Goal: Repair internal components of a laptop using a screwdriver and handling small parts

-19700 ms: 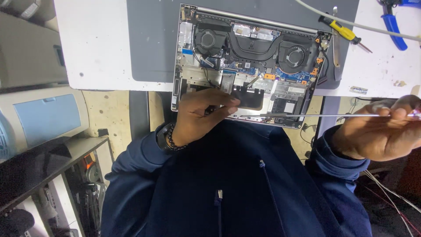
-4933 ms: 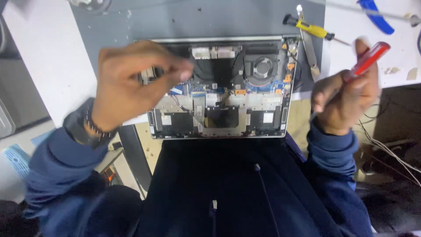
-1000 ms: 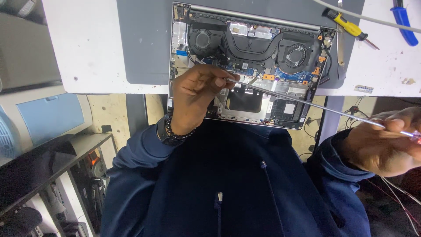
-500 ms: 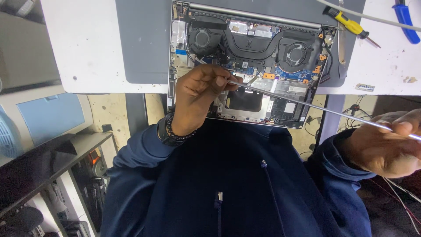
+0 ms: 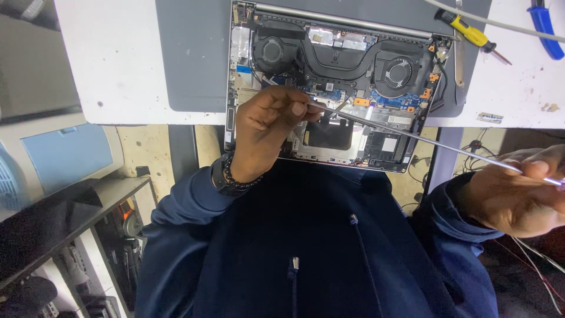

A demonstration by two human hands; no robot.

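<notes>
An opened laptop [image 5: 329, 56] lies bottom-up on a grey mat [image 5: 194, 53], with two fans, a heat pipe and circuit boards exposed. My left hand [image 5: 268, 132] rests over the laptop's lower middle. Its thumb and fingertips pinch one end of a thin pale strip [image 5: 412, 136]. The strip runs taut and slightly downward to the right, past the laptop's edge. Off the table at the right, my right hand [image 5: 518, 188] grips its other end between thumb and fingers.
A yellow-handled screwdriver [image 5: 468, 32], a blue-handled tool [image 5: 544, 29] and a white cable [image 5: 500, 23] lie on the white table [image 5: 112, 59] at the upper right. A metal strip tool [image 5: 459, 59] lies beside the laptop. Shelves and equipment stand at the lower left.
The strip stays stretched between both hands. My right hand has drifted slightly further right; my left hand has barely moved.
</notes>
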